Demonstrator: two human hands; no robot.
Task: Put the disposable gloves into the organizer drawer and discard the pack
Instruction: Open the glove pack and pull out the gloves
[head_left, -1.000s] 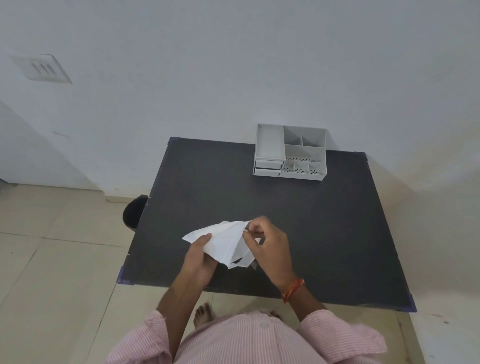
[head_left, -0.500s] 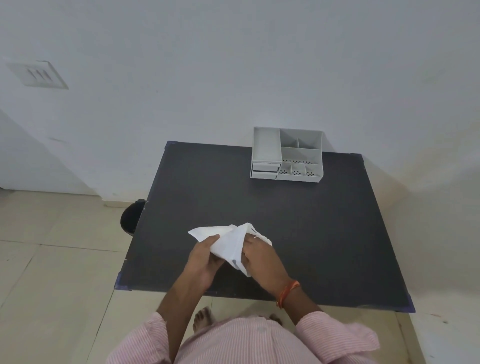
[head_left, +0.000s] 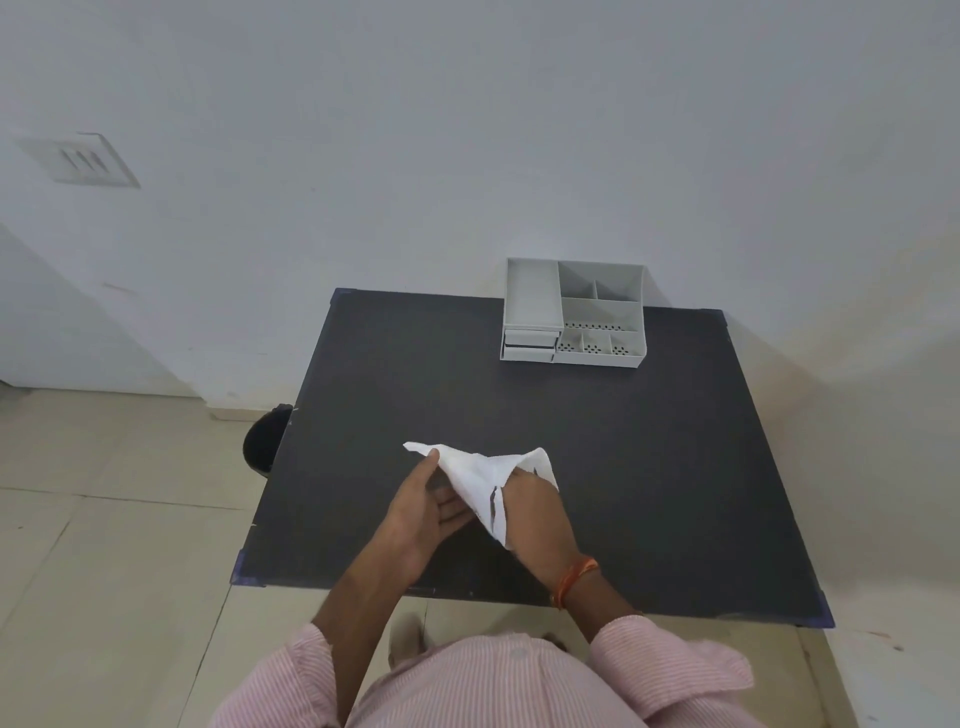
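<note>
A white paper pack with dark print is held above the near part of the black table. My left hand pinches its left edge from below. My right hand is pushed inside the pack's open side, its fingers hidden by the paper. The gloves themselves are not visible. The grey organizer stands at the table's far edge against the wall, its two small drawers at the front left, both closed.
A black bin stands on the tiled floor beside the table's left edge, partly hidden by it. A white wall runs behind the table. A bare foot shows under the near edge.
My right hand went from pinching the pack's top edge to reaching inside it. The pack has spread wider and shifted slightly right. My left hand keeps its hold.
</note>
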